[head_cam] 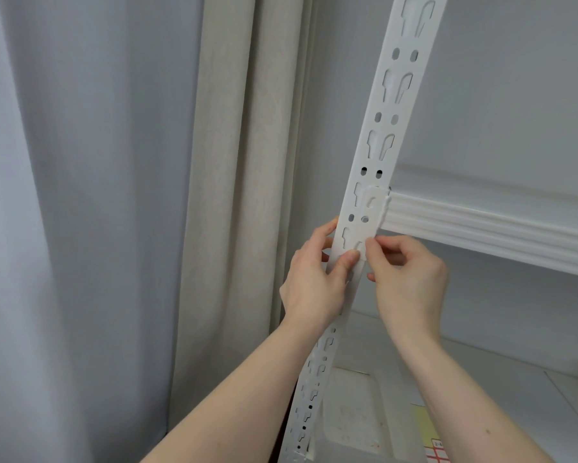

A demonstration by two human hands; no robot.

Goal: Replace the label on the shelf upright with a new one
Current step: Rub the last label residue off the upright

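Note:
A white perforated shelf upright (386, 105) runs diagonally from the top right down to the bottom centre. A white, half see-through label (371, 208) is stuck over its slots just beside the shelf beam. My left hand (314, 282) wraps around the upright from the left, and its thumb presses on the front face just below the label. My right hand (408, 279) is on the right side, with thumb and forefinger pinched on the label's lower right corner. The upright's stretch behind my hands is hidden.
A white ribbed shelf beam (488, 232) runs right from the upright. Below it lies a shelf board (364, 412) with a yellow and red-lined sheet (429, 439). A beige curtain (234, 195) and a grey curtain (80, 195) hang at the left.

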